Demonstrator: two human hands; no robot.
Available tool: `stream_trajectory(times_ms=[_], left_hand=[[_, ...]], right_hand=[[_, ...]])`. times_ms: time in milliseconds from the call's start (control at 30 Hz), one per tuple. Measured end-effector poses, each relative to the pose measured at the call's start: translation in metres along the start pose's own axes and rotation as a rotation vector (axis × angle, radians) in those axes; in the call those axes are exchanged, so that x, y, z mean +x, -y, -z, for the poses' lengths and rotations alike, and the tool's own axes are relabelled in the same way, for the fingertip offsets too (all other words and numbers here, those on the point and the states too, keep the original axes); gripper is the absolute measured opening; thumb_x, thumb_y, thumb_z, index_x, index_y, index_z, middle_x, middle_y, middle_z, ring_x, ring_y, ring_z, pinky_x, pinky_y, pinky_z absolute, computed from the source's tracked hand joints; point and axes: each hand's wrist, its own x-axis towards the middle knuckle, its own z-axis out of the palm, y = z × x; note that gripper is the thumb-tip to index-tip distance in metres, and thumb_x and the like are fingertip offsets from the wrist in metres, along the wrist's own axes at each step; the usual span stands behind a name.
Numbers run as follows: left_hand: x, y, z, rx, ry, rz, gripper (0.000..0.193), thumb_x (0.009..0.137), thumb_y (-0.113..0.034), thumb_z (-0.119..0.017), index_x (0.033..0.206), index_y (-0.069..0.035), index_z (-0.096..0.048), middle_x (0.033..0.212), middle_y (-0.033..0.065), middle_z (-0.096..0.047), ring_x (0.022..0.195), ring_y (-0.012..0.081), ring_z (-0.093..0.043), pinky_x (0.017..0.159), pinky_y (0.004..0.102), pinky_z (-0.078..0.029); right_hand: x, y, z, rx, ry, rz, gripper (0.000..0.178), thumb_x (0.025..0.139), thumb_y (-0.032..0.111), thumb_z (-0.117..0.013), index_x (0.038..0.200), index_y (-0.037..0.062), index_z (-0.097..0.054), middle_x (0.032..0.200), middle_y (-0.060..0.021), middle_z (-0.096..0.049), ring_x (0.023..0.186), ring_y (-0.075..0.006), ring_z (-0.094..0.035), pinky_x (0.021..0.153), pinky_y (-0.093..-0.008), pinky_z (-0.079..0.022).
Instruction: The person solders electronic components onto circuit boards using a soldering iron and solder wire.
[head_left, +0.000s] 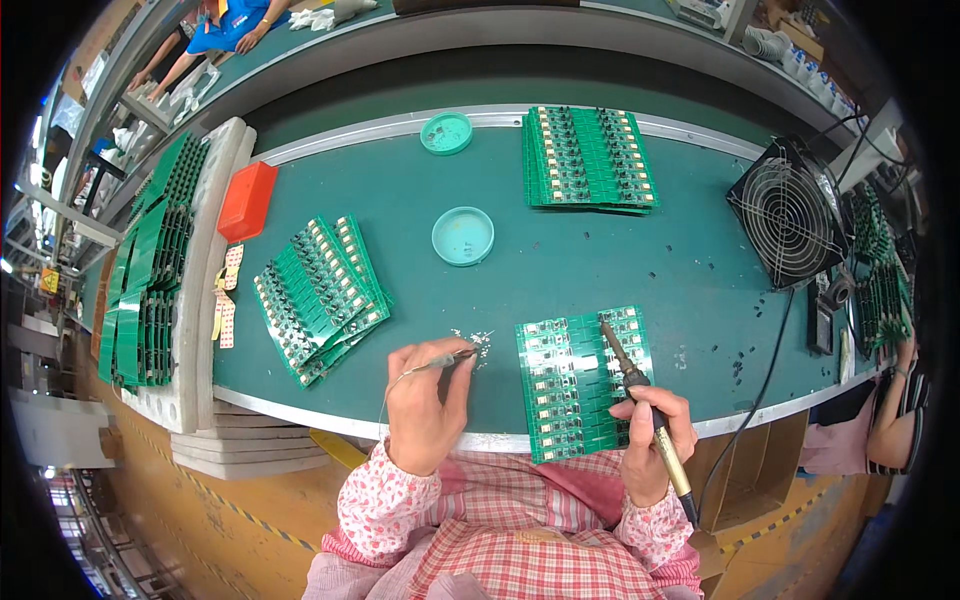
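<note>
One board [588, 400] lies before me at the bench's near edge, rows of pale parts already on it. Iron's tip at its upper part; I judge this board midway, unfinished joints too small to count. Two more lots: left stack [320, 300] and far stack [590, 160]. Can't tell which is done, which waiting.

Left hand [422, 405]: thumb and fingers pinched nearly closed on a slim metal tool [440, 362], its tip beside loose pale bits [482, 343]. Right hand [642, 458]: fingers curled round the iron [673, 465], pen-fashion, over the board's right side.
</note>
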Motion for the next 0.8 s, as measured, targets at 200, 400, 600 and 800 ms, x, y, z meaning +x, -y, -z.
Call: stream_trajectory(times_ms=[200,400,600,800], left_hand=[[0.001,0.000,-0.001,0.004,-0.017,-0.030,0.011,0.087,0.000,-0.067,0.098,-0.003,-0.068,0.100,0.0090,-0.070,0.094,0.0303,-0.062,0.087,0.0376,-0.046],[0.000,0.001,-0.001,0.011,-0.009,-0.040,0.013,0.088,0.000,-0.068,0.101,-0.003,-0.067,0.099,0.0096,-0.070,0.094,0.0306,-0.062,0.088,0.0376,-0.046],[-0.001,-0.004,-0.003,0.002,-0.013,-0.045,0.015,0.087,0.002,-0.068,0.101,-0.003,-0.067,0.099,0.0105,-0.070,0.094,0.0296,-0.062,0.086,0.0375,-0.047],[-0.007,-0.023,-0.015,-0.129,0.043,-0.079,0.018,0.084,0.005,-0.070,0.100,-0.002,-0.068,0.100,0.0102,-0.072,0.093,0.0271,-0.064,0.082,0.0354,-0.050]], right_hand=[[0.000,-0.001,0.001,-0.010,0.002,0.011,0.012,0.095,0.014,-0.062,0.102,0.0045,-0.063,0.069,-0.0059,-0.072,0.060,-0.0151,-0.061,0.059,-0.0288,-0.047],[0.000,-0.002,0.001,-0.006,0.003,0.018,0.013,0.095,0.016,-0.062,0.101,0.0051,-0.063,0.069,-0.0052,-0.072,0.057,-0.0151,-0.062,0.059,-0.0292,-0.046],[0.000,-0.002,0.001,-0.009,-0.012,0.022,0.013,0.095,0.016,-0.063,0.102,0.0047,-0.064,0.069,-0.0048,-0.072,0.057,-0.0149,-0.062,0.059,-0.0292,-0.046],[0.000,-0.001,0.000,0.002,-0.030,0.024,0.012,0.094,0.015,-0.064,0.101,0.0047,-0.066,0.069,-0.0048,-0.072,0.059,-0.0151,-0.063,0.060,-0.0293,-0.047]])
